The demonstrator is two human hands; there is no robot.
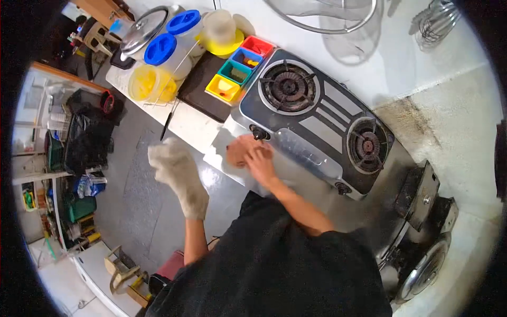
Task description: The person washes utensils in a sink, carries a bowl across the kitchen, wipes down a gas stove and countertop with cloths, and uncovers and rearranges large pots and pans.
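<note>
My left hand [179, 174] is raised over the floor beside the counter, inside a beige cloth glove or mitt that reaches the wrist. The covering hides how its fingers lie, and I see nothing held in it. Bare, my right hand [259, 161] has its fingers closed on a reddish-brown cloth piece [240, 150] at the counter's front edge. That cloth is just below the left knob [259, 132] of a two-burner gas stove [317, 119]. Whether the cloth is a mitt or a rag I cannot tell.
A dark tray [203, 87] sits left of the stove, with small colored containers [240, 68] along its side. Farther left are blue-lidded containers [161, 49] and a lidded pot [145, 29]. A wire whisk [438, 24] hangs upper right. A glass lid [428, 269] stands lower right.
</note>
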